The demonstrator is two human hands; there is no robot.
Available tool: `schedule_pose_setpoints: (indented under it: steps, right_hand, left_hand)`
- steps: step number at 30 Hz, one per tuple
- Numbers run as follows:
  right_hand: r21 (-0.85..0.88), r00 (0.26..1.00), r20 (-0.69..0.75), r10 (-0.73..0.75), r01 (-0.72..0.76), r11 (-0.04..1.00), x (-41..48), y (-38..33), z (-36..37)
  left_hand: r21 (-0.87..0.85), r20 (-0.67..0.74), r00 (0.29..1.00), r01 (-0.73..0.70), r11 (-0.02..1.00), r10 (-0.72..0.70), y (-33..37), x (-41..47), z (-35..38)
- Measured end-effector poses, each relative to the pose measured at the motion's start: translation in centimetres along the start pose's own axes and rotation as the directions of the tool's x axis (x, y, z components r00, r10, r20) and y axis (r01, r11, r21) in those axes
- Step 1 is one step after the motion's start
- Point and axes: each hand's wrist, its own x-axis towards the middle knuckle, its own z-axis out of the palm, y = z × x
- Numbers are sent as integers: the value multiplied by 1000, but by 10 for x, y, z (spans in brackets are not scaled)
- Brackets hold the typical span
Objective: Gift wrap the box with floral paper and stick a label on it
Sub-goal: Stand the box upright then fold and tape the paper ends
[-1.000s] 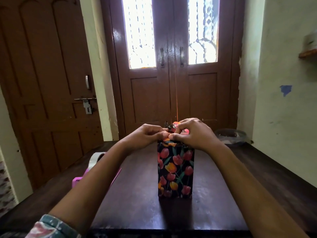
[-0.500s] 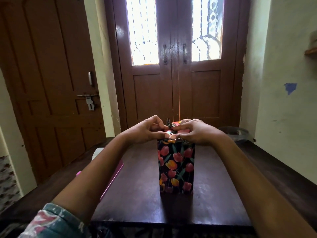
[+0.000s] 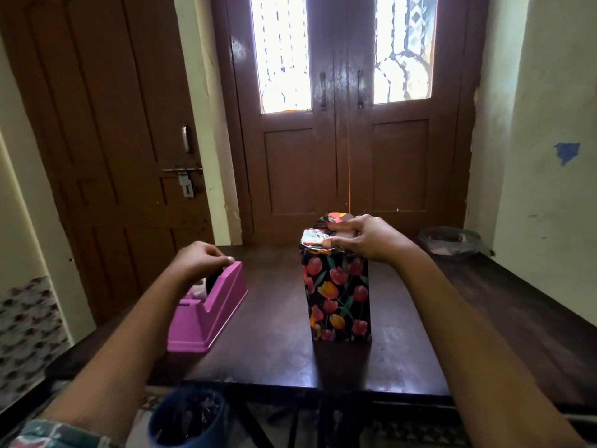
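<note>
A tall box (image 3: pixel 337 295), wrapped in dark paper printed with red and orange tulips, stands upright in the middle of the dark wooden table (image 3: pixel 484 318). My right hand (image 3: pixel 365 237) lies on the box's top, its straight fingers pressing the folded paper flaps down. To the left stands a pink tape dispenser (image 3: pixel 210 312). My left hand (image 3: pixel 200 260) is at the dispenser's far upper end, fingers curled over it. Whether tape is between those fingers is hidden.
A clear plastic container (image 3: pixel 450 240) sits at the table's back right by the wall. A dark blue tub (image 3: pixel 187 415) stands below the table's front edge. Brown doors (image 3: pixel 349 156) close off the space behind the table.
My left hand has left the box top and moved left to the pink tape dispenser. My right hand stays on the folded flaps. The view has tipped down.
</note>
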Motion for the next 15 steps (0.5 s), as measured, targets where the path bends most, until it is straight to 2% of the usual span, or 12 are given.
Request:
schedule_pose_setpoints:
  steps: [2,4,7,10,12,15]
  right_hand:
    - [8,1000,-5,-5,5,1000,0,-2,0]
    - [7,1000,-12,-13,13,1000,0,-2,0]
    - [1,999,-31,-9,9,1000,-1,-2,0]
    - [9,999,-34,0,0,1000,-4,0,0]
    - [20,999,-40,6,-6,1000,-4,1,1]
    - [22,999,-38,7,-6,1000,-4,1,1]
  left_hand:
    - [196,-82,989,137,971,-123,-21,0,-18]
    - [284,-122,963,266,921,-241,-38,0,-29]
    - [101,11,926,375,921,-378,-49,-5,-23]
    - [-102,78,897,442,891,-435,-50,-7,-11]
    - [-153,96,889,458,876,-448,-47,-7,-11]
    - [-141,115,881,472,870,-460,-38,-11,-13]
